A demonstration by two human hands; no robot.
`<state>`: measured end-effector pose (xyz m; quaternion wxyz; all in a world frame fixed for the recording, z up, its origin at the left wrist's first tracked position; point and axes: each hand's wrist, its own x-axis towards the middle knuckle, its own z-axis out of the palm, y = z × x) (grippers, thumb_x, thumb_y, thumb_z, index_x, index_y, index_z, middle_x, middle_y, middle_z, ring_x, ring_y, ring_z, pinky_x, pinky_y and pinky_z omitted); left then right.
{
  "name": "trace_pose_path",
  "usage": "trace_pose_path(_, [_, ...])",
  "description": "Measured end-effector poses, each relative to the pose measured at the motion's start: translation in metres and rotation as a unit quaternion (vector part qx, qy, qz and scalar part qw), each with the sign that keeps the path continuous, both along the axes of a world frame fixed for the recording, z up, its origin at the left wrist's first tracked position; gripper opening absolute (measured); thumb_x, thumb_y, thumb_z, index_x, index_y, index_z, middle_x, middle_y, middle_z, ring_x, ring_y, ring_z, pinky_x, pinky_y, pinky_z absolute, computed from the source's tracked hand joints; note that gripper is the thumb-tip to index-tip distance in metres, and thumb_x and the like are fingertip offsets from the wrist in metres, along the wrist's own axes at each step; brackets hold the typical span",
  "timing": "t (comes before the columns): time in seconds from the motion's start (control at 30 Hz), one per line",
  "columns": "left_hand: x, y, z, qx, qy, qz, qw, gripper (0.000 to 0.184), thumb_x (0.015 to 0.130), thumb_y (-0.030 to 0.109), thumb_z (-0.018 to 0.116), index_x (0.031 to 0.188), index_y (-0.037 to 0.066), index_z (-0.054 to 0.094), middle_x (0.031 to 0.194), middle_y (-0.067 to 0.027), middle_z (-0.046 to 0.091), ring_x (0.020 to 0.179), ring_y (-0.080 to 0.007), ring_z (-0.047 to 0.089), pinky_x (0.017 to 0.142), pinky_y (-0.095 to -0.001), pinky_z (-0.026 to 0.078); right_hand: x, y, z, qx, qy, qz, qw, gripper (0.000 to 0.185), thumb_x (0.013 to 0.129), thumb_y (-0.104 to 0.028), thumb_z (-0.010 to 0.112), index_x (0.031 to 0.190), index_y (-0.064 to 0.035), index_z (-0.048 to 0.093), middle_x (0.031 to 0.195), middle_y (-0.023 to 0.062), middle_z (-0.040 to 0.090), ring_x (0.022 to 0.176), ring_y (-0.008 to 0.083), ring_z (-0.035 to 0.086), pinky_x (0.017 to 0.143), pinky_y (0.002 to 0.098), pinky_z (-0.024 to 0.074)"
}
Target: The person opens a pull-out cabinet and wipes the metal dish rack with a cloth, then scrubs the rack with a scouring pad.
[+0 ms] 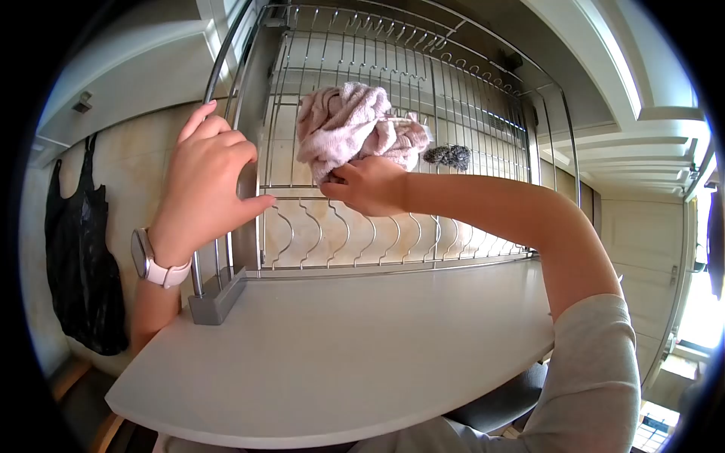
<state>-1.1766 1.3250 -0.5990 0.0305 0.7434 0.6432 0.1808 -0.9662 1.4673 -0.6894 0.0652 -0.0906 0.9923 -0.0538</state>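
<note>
A crumpled pink cloth (343, 124) lies over the wires of a pulled-out metal rack (370, 238). My right hand (374, 185) grips the cloth at its near lower edge, with the fingers partly hidden under it. At the rack's left side, my left hand (211, 177) is raised by the metal side rail (226, 45), its thumb and fingers apart and nothing between them. Its fingertips are at the rail; whether they press on it is unclear. A pink-banded watch (162, 264) is on my left wrist. Right of the cloth sits a small dark fuzzy item (447, 156).
The pale drawer front (340, 347) spans the near side, with a grey bracket (217, 298) at its left corner. A black bag (83, 257) is on the far left. White cabinets (132, 83) stand to the left and right, over a tiled floor.
</note>
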Motion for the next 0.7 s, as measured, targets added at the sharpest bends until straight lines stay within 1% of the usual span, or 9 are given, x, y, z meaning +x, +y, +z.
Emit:
trace_pose_path(0.23, [0.001,0.0,0.001,0.008,0.006,-0.001,1.0,0.031,0.05,0.023,0.076,0.065,0.002,0.059,0.066,-0.0084,0.055,0.077,-0.0238,0.05,0.104,-0.0405,0.026,-0.015,0.019,0.006,0.0,-0.065,-0.075,0.995,0.042,0.076,-0.008,0.051,0.117,-0.0136,0.043,0.101,0.0139,0.049,0.082,0.0284,0.059,0.063,0.0366,0.0512])
trace_pose_path(0.37, [0.001,-0.001,0.003,0.002,0.015,0.004,1.0,0.031,0.051,0.023,0.076,0.065,0.002,0.059,0.065,-0.0082,0.055,0.076,-0.0237,0.05,0.104,-0.0401,0.026,-0.034,0.043,0.013,0.09,-0.103,-0.147,0.98,0.044,0.078,-0.006,0.048,0.12,-0.0199,0.042,0.11,0.0113,0.046,0.092,0.027,0.056,0.065,0.0411,0.0517])
trace_pose_path(0.4, [0.001,0.0,0.005,0.006,0.019,0.006,1.0,0.031,0.051,0.023,0.076,0.065,0.002,0.059,0.065,-0.0082,0.055,0.076,-0.0237,0.05,0.104,-0.0401,0.026,-0.043,0.056,0.019,0.17,-0.006,-0.114,0.979,0.041,0.078,-0.006,0.048,0.116,-0.0186,0.043,0.1,0.0074,0.048,0.073,0.0259,0.061,0.052,0.0363,0.0526])
trace_pose_path(0.43, [0.001,0.001,0.005,-0.002,0.028,0.011,1.0,0.031,0.051,0.024,0.076,0.065,0.002,0.059,0.065,-0.0084,0.055,0.076,-0.0238,0.05,0.103,-0.0401,0.026,-0.051,0.073,0.027,0.217,-0.06,-0.158,0.962,0.042,0.079,-0.005,0.049,0.118,-0.019,0.041,0.102,0.0078,0.047,0.075,0.0258,0.061,0.052,0.0343,0.053])
trace_pose_path(0.47, [0.002,-0.001,0.004,-0.018,0.035,0.016,0.999,0.031,0.051,0.024,0.076,0.065,0.002,0.059,0.065,-0.0086,0.055,0.076,-0.0238,0.051,0.103,-0.0401,0.026,-0.053,0.092,0.035,0.236,-0.024,-0.148,0.96,0.045,0.08,-0.007,0.052,0.121,-0.0194,0.039,0.106,0.0092,0.047,0.079,0.0264,0.06,0.053,0.0331,0.054])
trace_pose_path(0.5, [0.002,-0.002,0.004,-0.02,0.038,0.018,0.999,0.031,0.051,0.024,0.076,0.065,0.002,0.059,0.065,-0.0086,0.055,0.076,-0.0238,0.051,0.103,-0.0401,0.026,-0.056,0.098,0.051,0.257,-0.057,-0.22,0.939,0.045,0.08,-0.011,0.055,0.122,-0.0195,0.041,0.113,0.0108,0.046,0.091,0.0256,0.058,0.057,0.0324,0.055])
trace_pose_path(0.57, [0.005,-0.001,0.001,0.017,0.019,0.013,1.0,0.032,0.05,0.024,0.076,0.065,0.002,0.059,0.066,-0.009,0.056,0.077,-0.0237,0.051,0.103,-0.04,0.026,-0.049,0.121,0.06,0.222,-0.031,-0.312,0.923,0.044,0.083,-0.019,0.056,0.125,-0.0198,0.043,0.12,0.0114,0.044,0.109,0.0277,0.046,0.087,0.0392,0.0454])
trace_pose_path(0.63, [0.006,-0.002,0.001,0.015,0.011,0.014,1.0,0.032,0.05,0.024,0.076,0.065,0.002,0.059,0.067,-0.0091,0.056,0.078,-0.0238,0.051,0.103,-0.0402,0.026,-0.026,0.136,0.053,0.256,-0.004,-0.327,0.91,0.047,0.084,-0.024,0.055,0.128,-0.0194,0.039,0.123,0.0122,0.041,0.115,0.0295,0.041,0.099,0.0433,0.0322])
trace_pose_path(0.7, [0.004,-0.002,0.0,0.007,0.002,0.022,1.0,0.032,0.05,0.023,0.076,0.065,0.002,0.059,0.068,-0.0093,0.056,0.078,-0.0239,0.051,0.103,-0.0405,0.026,0.003,0.133,0.041,0.301,0.092,-0.287,0.905,0.049,0.083,-0.027,0.055,0.128,-0.0174,0.038,0.124,0.0128,0.041,0.116,0.0285,0.039,0.1,0.0419,0.03])
